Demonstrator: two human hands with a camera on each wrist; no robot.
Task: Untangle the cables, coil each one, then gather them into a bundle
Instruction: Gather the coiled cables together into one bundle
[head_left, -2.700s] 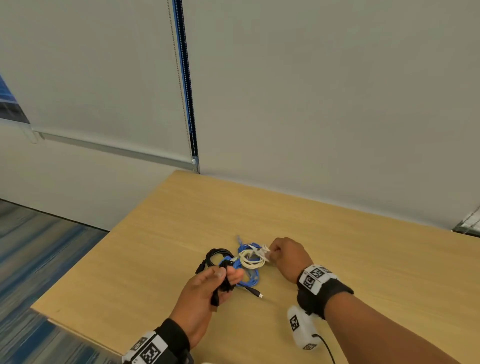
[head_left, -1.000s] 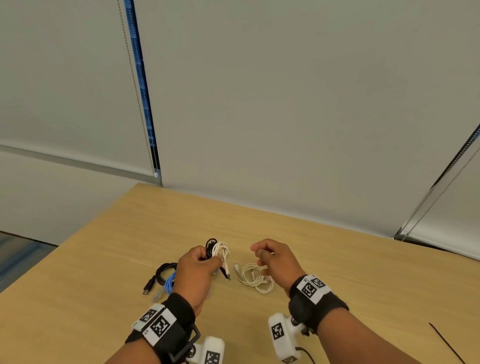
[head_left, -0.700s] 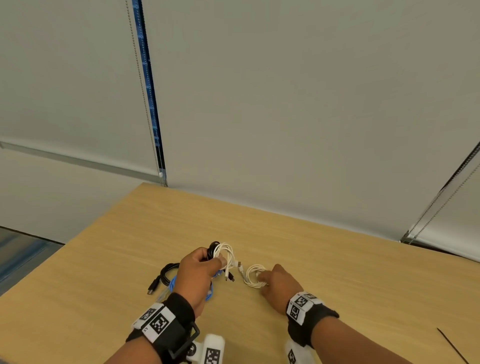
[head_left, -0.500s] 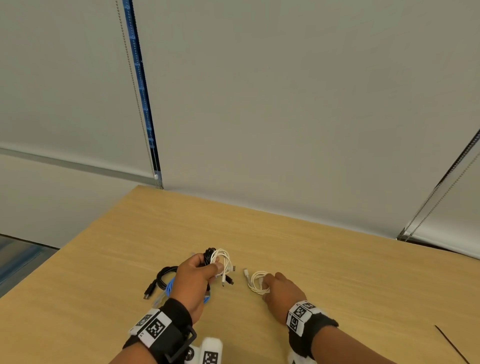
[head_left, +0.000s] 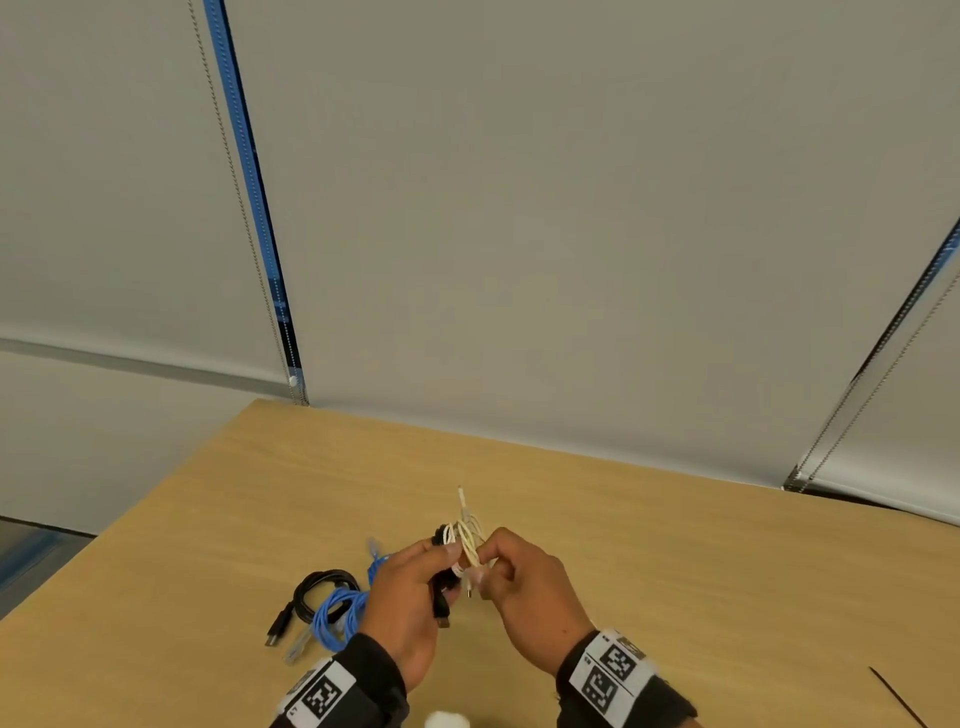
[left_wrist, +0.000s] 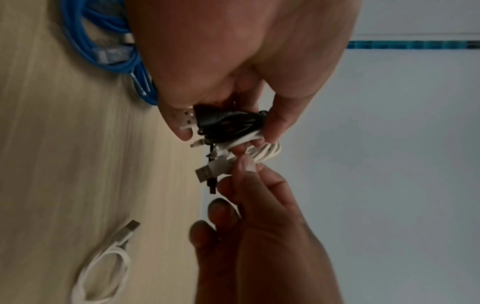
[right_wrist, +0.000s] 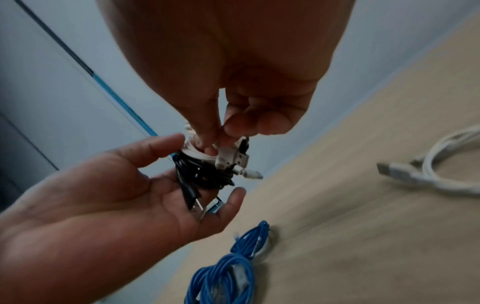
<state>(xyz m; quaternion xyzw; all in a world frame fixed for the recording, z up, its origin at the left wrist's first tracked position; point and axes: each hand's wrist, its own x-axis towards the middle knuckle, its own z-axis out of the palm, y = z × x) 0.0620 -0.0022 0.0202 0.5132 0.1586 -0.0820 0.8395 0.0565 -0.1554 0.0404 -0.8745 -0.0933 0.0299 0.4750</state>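
Right hand risen off the wooden table to meet left hand, both raised, left fingers curled round coiled black cable, right fingertips pinching coiled white cable against it, blue cable and another black cable lying on table beside left wrist

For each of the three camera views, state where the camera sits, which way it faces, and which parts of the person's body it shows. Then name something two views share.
Head: worn on the head, facing forward and down at the table; shows both hands and banded wrists.
Left wrist: looks along the left hand at the black and white coils; right hand opposite.
Right wrist: looks along the right hand; left hand below.
Shared: both wrist views show the blue cable and a white cable on the table.
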